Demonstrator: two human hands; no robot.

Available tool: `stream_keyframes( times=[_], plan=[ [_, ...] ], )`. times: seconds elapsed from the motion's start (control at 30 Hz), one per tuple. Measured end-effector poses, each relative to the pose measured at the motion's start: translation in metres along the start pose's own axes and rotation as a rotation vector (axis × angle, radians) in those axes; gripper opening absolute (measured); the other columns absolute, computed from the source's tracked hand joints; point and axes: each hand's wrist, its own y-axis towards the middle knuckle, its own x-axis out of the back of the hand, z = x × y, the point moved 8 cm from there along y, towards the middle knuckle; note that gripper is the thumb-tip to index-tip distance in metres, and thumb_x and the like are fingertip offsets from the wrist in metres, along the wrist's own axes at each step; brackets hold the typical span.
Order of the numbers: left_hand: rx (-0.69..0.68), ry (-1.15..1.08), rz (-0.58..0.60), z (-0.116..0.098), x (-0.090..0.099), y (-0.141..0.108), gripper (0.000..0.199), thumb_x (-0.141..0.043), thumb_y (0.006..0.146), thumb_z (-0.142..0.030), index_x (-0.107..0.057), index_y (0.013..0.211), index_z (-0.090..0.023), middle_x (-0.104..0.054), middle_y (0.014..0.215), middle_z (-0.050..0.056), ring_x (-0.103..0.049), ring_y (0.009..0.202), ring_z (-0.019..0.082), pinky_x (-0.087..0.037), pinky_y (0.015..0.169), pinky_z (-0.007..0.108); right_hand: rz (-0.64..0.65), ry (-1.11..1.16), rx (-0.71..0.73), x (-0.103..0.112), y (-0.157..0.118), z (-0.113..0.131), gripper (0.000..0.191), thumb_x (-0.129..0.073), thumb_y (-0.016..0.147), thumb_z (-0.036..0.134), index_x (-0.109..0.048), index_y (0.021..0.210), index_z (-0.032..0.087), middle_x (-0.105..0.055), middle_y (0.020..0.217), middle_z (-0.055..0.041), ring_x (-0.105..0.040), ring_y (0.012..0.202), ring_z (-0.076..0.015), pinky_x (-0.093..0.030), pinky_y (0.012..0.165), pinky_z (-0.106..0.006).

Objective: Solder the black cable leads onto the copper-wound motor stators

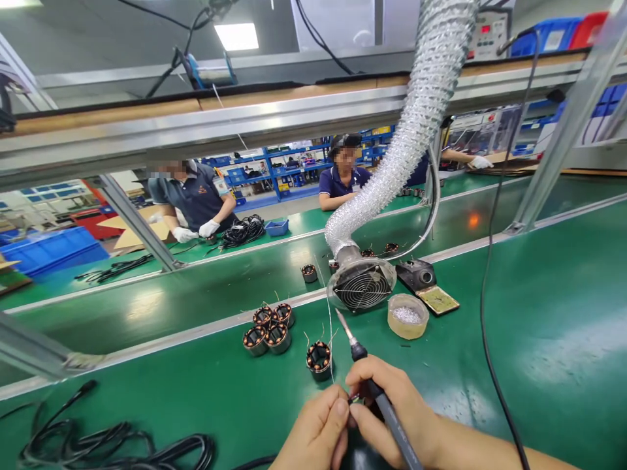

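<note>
My right hand (399,405) is closed round a soldering iron (359,351), its tip pointing up and away toward the fan. Close against it, my left hand (318,427) pinches the end of a black cable (353,399) with small coloured wires showing. The fingers of both hands meet at that end. A thin strand of solder wire (331,326) hangs down to my left fingertips; whether they grip it I cannot tell. Just beyond my hands stands a motor stator (319,362) with copper windings and upright wire ends. Farther left, several stators (267,329) sit in a cluster.
A fume extractor fan (362,287) on a silver duct (392,163) faces me. Right of it are a cup of clear bits (408,316) and an iron stand (416,274) with a sponge tray (441,300). Coiled black cables (122,447) lie lower left. Co-workers sit across the belt.
</note>
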Motion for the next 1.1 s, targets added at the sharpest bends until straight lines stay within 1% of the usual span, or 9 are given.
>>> stream_keyframes(
  times=[0.2,0.4,0.5,0.7,0.8,0.9,0.97,1.03,1.1],
  plan=[
    [0.010,-0.188,-0.030,0.007,-0.007,-0.004,0.050,-0.045,0.089,-0.069,-0.047,0.089,-0.020,-0.029,0.046,-0.013,-0.021,0.037,0.007,-0.014,0.037,0.021,-0.066,-0.062,0.041,0.000,-0.001,0.007,0.023,-0.051,0.074,0.010,-0.052,0.091,0.025,-0.055,0.072,0.0040,-0.052,0.060,-0.0112,-0.043,0.056,-0.021],
    [-0.005,-0.255,-0.228,0.002,0.000,-0.012,0.043,-0.042,0.094,-0.063,-0.043,0.086,-0.021,-0.030,0.053,-0.011,-0.024,0.047,0.008,-0.020,0.045,0.021,-0.078,-0.122,-0.019,-0.005,-0.003,0.007,0.027,-0.051,0.077,0.009,-0.053,0.097,0.025,-0.055,0.071,0.0049,-0.053,0.058,-0.0103,-0.044,0.056,-0.020],
    [-0.028,-0.158,-0.237,-0.006,0.003,-0.012,0.041,-0.037,0.098,-0.059,-0.042,0.084,-0.021,-0.038,0.057,-0.008,-0.033,0.053,0.009,-0.030,0.053,0.021,-0.045,-0.155,0.010,-0.008,-0.004,0.011,0.025,-0.048,0.078,0.008,-0.052,0.097,0.025,-0.055,0.069,0.0048,-0.054,0.059,-0.0108,-0.044,0.056,-0.020],
    [-0.036,0.249,-0.113,-0.026,0.012,-0.020,0.037,-0.026,0.102,-0.050,-0.049,0.095,-0.021,-0.061,0.078,0.002,-0.056,0.065,0.015,-0.043,0.062,0.025,0.013,-0.251,0.103,0.000,-0.005,0.016,0.023,-0.043,0.081,0.008,-0.050,0.097,0.022,-0.055,0.070,0.0022,-0.054,0.061,-0.0134,-0.045,0.056,-0.023],
    [-0.111,0.524,-0.205,-0.047,0.036,-0.029,0.036,-0.025,0.103,-0.043,-0.054,0.096,-0.023,-0.068,0.084,0.004,-0.062,0.079,0.018,-0.045,0.074,0.028,0.046,-0.328,0.126,0.007,-0.002,0.014,0.019,-0.045,0.082,0.011,-0.051,0.098,0.021,-0.054,0.069,0.0010,-0.053,0.060,-0.0147,-0.046,0.055,-0.025],
    [-0.006,0.681,-0.395,-0.064,0.086,-0.018,0.043,-0.015,0.104,-0.039,-0.055,0.101,-0.021,-0.066,0.070,0.001,-0.065,0.073,0.018,-0.049,0.072,0.027,0.009,-0.397,0.175,0.021,0.002,0.014,0.016,-0.051,0.084,0.015,-0.052,0.099,0.019,-0.052,0.068,0.0008,-0.053,0.058,-0.0149,-0.045,0.052,-0.025],
    [0.138,0.953,-0.483,-0.074,0.124,0.009,0.048,-0.012,0.105,-0.034,-0.058,0.103,-0.020,-0.067,0.076,0.002,-0.067,0.078,0.018,-0.051,0.075,0.028,-0.042,-0.417,0.203,0.031,0.004,0.013,0.016,-0.054,0.086,0.016,-0.052,0.101,0.018,-0.052,0.069,0.0003,-0.054,0.058,-0.0145,-0.047,0.053,-0.025],
    [0.197,1.047,-0.502,-0.082,0.160,0.049,0.036,-0.029,0.104,-0.030,-0.064,0.100,-0.020,-0.070,0.098,0.006,-0.065,0.096,0.020,-0.049,0.090,0.033,-0.090,-0.424,0.215,0.038,0.003,0.009,0.017,-0.056,0.087,0.016,-0.053,0.103,0.017,-0.053,0.071,-0.0007,-0.055,0.060,-0.0142,-0.049,0.055,-0.024],
    [0.273,1.109,-0.485,-0.083,0.192,0.092,0.022,-0.050,0.099,-0.031,-0.065,0.108,-0.018,-0.067,0.113,0.008,-0.063,0.104,0.022,-0.050,0.094,0.039,-0.121,-0.442,0.219,0.042,0.001,0.003,0.016,-0.057,0.087,0.016,-0.054,0.103,0.017,-0.054,0.073,-0.0013,-0.056,0.062,-0.0140,-0.049,0.056,-0.023]
  ],
)
